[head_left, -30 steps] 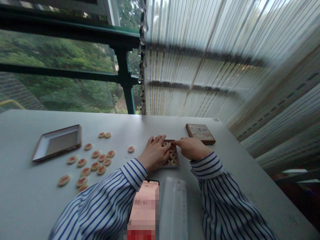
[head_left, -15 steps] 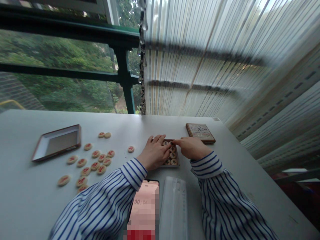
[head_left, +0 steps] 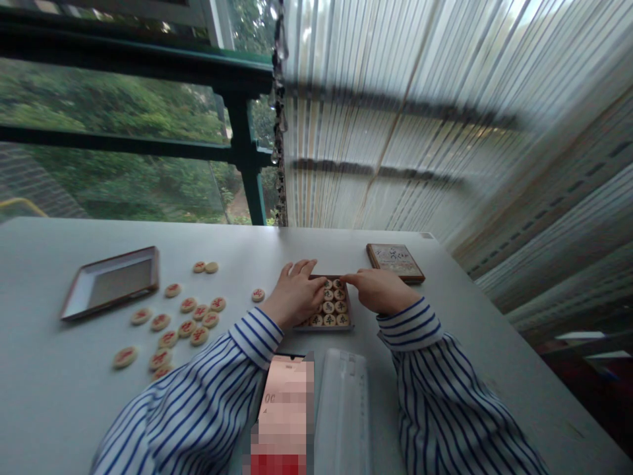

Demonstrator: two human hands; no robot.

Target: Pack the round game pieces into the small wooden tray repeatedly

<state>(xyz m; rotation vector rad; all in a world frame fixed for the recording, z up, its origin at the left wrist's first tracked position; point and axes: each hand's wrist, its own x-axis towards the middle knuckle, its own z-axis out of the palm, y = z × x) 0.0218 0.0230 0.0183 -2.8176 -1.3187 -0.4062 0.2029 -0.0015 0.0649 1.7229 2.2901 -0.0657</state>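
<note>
An open box holds rows of round wooden xiangqi pieces with black characters. My left hand lies over the box's left part, palm down with its fingers stretched out, hiding some pieces. Its thumb reaches across to the upper rows. From the right, my right hand points its index finger at the box's top right corner, beside a piece; its other fingers are folded under and partly hidden. Loose xiangqi pieces with red characters are scattered left of the box, one close to my left hand.
A box lid lies hollow side up at the far left of the white table. Behind my right hand is a flat printed box. A phone and a long translucent case lie nearest me. Window and string curtain border the back.
My left hand has slid left over the box, uncovering more of the black-lettered pieces. My right hand stays at the box's right corner, nearly unmoved.
</note>
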